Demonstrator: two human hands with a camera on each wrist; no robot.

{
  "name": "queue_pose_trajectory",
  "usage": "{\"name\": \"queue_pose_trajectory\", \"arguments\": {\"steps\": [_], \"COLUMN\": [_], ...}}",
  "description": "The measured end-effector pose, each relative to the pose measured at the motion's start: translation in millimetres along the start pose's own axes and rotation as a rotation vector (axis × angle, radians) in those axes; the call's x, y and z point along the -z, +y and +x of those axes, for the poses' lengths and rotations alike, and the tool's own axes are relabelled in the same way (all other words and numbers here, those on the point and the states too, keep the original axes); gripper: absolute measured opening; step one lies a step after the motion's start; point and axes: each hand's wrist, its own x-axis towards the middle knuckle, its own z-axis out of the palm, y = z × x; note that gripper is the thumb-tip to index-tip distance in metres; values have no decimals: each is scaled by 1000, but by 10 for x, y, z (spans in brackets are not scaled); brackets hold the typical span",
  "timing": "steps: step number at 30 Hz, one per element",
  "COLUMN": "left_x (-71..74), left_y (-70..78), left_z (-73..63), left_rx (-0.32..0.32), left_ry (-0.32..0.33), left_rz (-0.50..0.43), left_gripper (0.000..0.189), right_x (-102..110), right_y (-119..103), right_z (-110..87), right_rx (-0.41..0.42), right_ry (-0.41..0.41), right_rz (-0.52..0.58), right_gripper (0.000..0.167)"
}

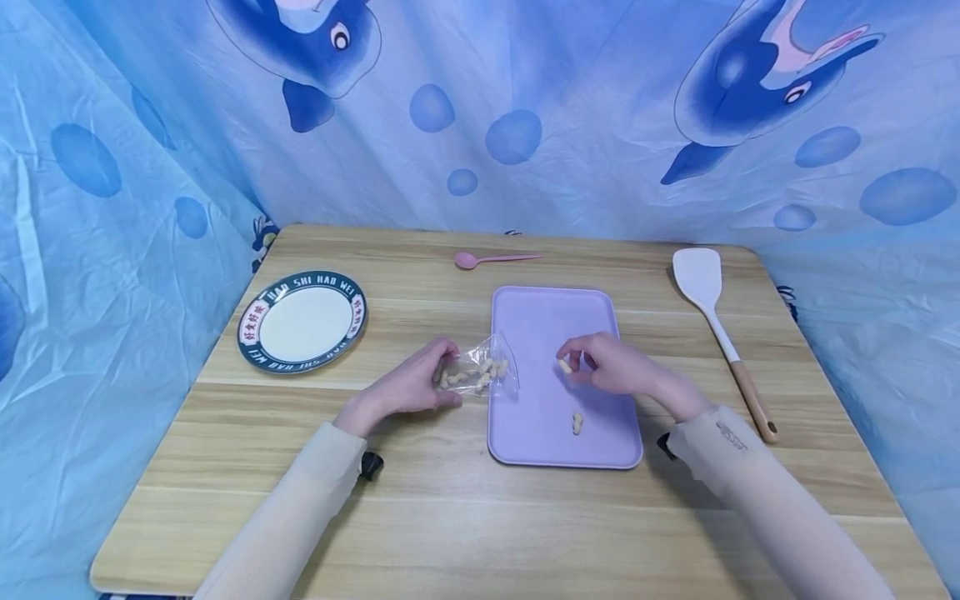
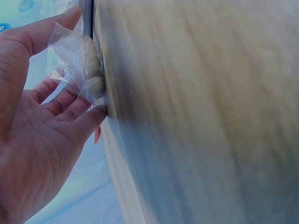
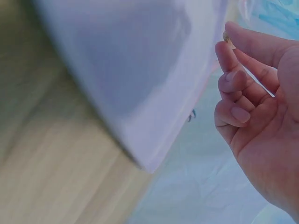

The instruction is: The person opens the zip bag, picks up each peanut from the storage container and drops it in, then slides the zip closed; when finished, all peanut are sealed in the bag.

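Note:
A clear plastic bag [image 1: 478,385] with several peanuts [image 1: 491,367] inside lies with its mouth over the left edge of a purple tray [image 1: 540,325]. My left hand [image 1: 412,379] holds the bag's left end, thumb on one side and fingers on the other; the left wrist view shows the bag [image 2: 77,60] between thumb and fingers of that hand [image 2: 42,107]. Above the tray, my right hand [image 1: 615,364] pinches a peanut [image 1: 565,366] between thumb and index finger. Only a bit of this peanut [image 3: 227,38] shows in the right wrist view. Another peanut [image 1: 577,423] lies on the tray.
A green-rimmed white plate [image 1: 303,323] sits at the table's left. Behind the tray lies a pink spoon [image 1: 466,261]. On the right is a white spatula [image 1: 699,275] with a wooden handle. A blue dolphin-print curtain [image 1: 480,100] hangs beyond the wooden table [image 1: 525,533].

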Motion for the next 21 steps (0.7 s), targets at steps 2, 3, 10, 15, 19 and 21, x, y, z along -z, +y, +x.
{"name": "queue_pose_trajectory", "arguments": {"steps": [2,3,10,15,19,21], "left_x": [2,4,7,3,4,4], "left_y": [1,2,4,-4,3,4], "left_z": [-1,-1,-1,0,-1,-1], "left_rx": [1,0,-8,-12,-12,-11], "left_ry": [1,1,-1,0,1,1], "left_rz": [-2,-4,1,6,12,15], "left_gripper": [64,64,64,65,64,64], "right_x": [24,31,26,-39,-90,-108], "right_y": [-53,-77,-236,-315,-378,-407], "right_z": [80,121,378,508,563,580], "right_rx": [0,-1,-12,-19,-17,-19], "right_ry": [11,12,-10,-30,-44,-47], "right_rz": [-14,-20,-30,-14,7,12], "right_gripper": [25,25,28,29,30,30]}}
